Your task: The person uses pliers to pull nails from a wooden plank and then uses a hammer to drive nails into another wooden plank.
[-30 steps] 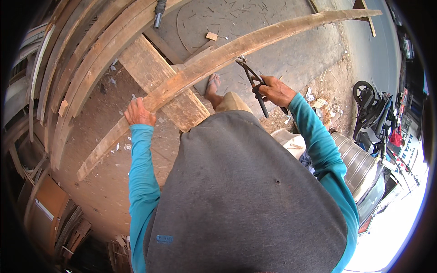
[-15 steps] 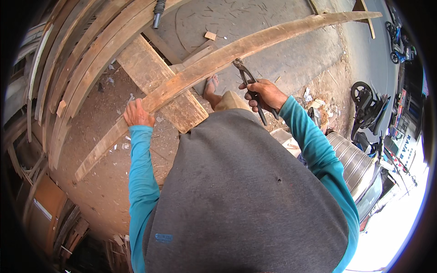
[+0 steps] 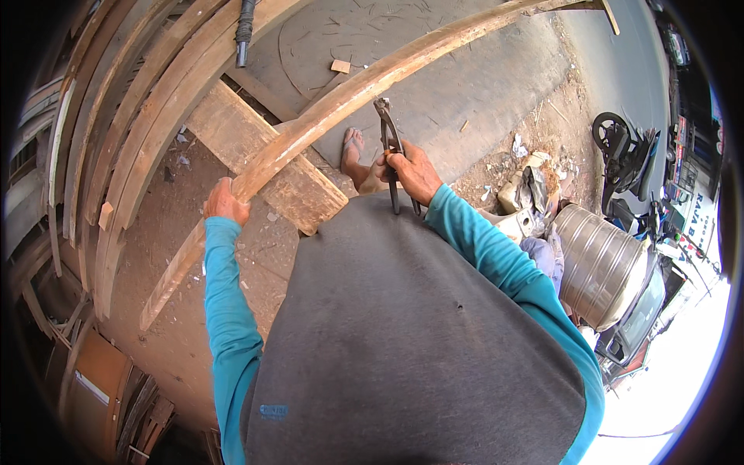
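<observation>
A long, curved wooden plank (image 3: 350, 94) runs from the lower left to the upper right, resting across a thick wooden board (image 3: 306, 198). Near its lower-left end my left hand (image 3: 226, 203) grips the plank, with fingers wrapped over the far edge. My right hand (image 3: 412, 172) is closed around the handles of dark metal pincers (image 3: 387, 124). Their jaws point away from me, just on the near side of the plank; I cannot tell whether they touch it. Part of the handles is hidden by my fingers.
Several curved timbers (image 3: 167, 101) are stacked at the left. A dark rod with a wrapped grip (image 3: 244, 35) lies over them. My foot (image 3: 353, 143) is under the plank. At the right are debris, a ribbed metal drum (image 3: 597, 263) and a motorcycle (image 3: 628, 159).
The plank has swung so its far end sits higher in view and its surface is turned differently. My right hand and the pincers have moved left, and the pincers stand more upright.
</observation>
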{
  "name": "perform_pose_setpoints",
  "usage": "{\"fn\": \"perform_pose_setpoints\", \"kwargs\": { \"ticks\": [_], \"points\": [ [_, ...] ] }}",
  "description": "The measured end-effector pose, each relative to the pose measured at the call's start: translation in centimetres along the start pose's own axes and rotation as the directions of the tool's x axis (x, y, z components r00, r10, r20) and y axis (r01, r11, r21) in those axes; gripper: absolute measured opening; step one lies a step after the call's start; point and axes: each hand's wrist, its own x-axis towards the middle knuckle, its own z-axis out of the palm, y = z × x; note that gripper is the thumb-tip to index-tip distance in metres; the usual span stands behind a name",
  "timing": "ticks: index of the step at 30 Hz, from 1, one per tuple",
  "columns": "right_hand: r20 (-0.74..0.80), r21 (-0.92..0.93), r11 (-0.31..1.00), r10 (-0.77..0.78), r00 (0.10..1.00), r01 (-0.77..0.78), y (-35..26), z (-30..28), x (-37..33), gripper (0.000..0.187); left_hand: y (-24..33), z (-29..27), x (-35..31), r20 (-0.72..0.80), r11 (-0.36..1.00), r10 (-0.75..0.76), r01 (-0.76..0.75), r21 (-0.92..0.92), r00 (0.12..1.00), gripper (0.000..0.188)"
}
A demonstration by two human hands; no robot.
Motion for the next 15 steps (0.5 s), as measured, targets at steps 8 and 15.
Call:
{"fn": "perform_pose_setpoints", "kwargs": {
  "ticks": [8, 15],
  "points": [
    [0.005, 0.072, 0.99, 0.12, 0.993, -0.12, -5.3, -8.4, -1.4, 0.056, 2.6, -0.5, -0.4, -0.116, 1.0, -0.006, 0.009, 0.026, 0.993, 0.056],
    [0.146, -0.028, 0.981, 0.195, 0.97, -0.193, -7.7, -11.8, 0.3, 0.054, 2.9, 0.9, -0.5, -0.178, 1.0, -0.008, 0.01, 0.011, 0.984, 0.064]
  ]
}}
